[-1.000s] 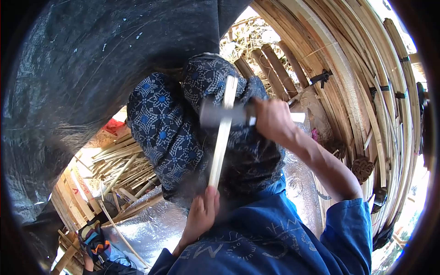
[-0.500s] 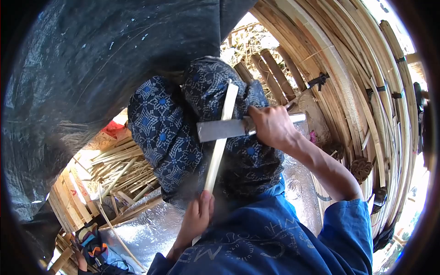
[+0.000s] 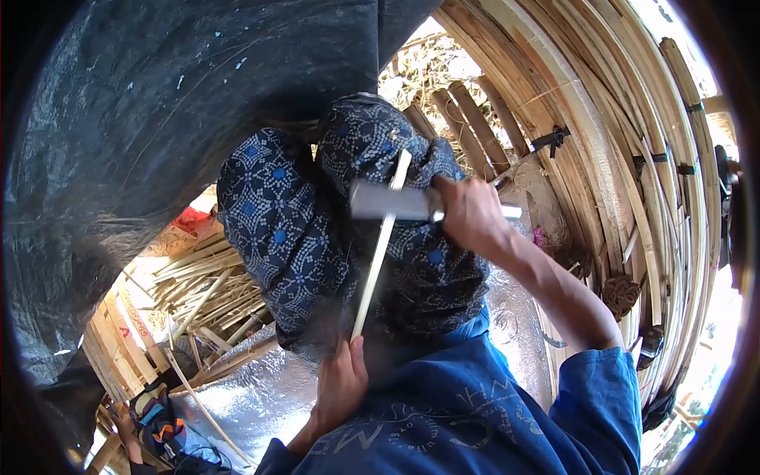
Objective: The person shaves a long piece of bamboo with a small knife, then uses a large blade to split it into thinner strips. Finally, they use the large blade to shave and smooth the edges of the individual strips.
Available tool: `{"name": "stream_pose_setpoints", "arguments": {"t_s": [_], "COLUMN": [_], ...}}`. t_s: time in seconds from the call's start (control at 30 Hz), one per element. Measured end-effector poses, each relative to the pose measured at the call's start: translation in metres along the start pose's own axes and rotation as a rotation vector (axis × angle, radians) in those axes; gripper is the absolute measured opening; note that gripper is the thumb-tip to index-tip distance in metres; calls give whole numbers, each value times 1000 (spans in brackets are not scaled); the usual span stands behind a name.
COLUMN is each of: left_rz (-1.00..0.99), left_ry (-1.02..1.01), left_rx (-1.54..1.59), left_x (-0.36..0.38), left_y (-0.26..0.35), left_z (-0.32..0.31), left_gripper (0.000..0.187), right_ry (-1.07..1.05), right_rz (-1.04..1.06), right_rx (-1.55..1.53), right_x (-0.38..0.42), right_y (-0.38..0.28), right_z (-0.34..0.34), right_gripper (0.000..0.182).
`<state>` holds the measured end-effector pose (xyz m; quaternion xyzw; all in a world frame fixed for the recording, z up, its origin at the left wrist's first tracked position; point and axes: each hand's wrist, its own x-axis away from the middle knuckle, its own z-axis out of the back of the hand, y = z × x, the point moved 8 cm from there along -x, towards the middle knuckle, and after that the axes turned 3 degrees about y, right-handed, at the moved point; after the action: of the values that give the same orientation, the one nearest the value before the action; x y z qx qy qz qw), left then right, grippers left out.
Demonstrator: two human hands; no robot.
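Observation:
My right hand (image 3: 475,207) is closed round the handle of a broad flat knife (image 3: 388,203). The blade points left and lies across the upper part of a pale bamboo strip (image 3: 378,257). My left hand (image 3: 345,372) pinches the lower end of that strip, close to my blue shirt. The strip slants up and a little to the right over my legs, which are covered in dark blue patterned cloth (image 3: 277,214). The blade is slightly blurred by motion.
Long wooden slats (image 3: 617,174) curve along the right side. A heap of cut strips (image 3: 206,285) lies at the left. Dark plastic sheeting (image 3: 158,119) hangs at the upper left. Silver foil (image 3: 253,404) is below. Another person's hand (image 3: 125,423) shows at the bottom left.
The strip has turned its narrower side toward the camera. My left hand has shifted slightly down, and the knife blade has moved slightly up and right on the strip.

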<state>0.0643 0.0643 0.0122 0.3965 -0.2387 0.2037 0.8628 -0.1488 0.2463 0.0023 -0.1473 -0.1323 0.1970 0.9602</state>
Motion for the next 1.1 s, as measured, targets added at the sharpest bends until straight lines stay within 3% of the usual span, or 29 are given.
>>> {"name": "stream_pose_setpoints", "arguments": {"t_s": [0.2,0.3,0.4,0.6,0.73,0.93,1.03,1.1], "left_rz": [167,206,96,-88,-203,-104,-217,122], "left_ry": [1,-82,-54,49,87,-17,97,-160], "left_rx": [-42,-24,9,-124,-280,-181,-164,-71], "left_x": [45,37,22,-10,-22,-8,3,16], "left_y": [-44,-41,-33,1,9,-8,0,-27], "left_z": [-5,-4,-6,4,-3,2,7,-4], "left_gripper": [34,32,30,23,22,21,25,28], "right_ry": [35,-18,-50,101,67,-18,1,1], "right_rz": [-179,-119,-73,123,16,-7,20,31], "right_rx": [-76,-42,33,-32,-23,-48,-37,-31], "right_x": [-8,-3,11,29,18,8,7,7], "right_y": [23,11,0,-22,-15,-15,-16,-17], "right_z": [-9,-5,-7,6,10,7,6,6], "right_gripper": [11,8,5,7,8,13,15,16]}}
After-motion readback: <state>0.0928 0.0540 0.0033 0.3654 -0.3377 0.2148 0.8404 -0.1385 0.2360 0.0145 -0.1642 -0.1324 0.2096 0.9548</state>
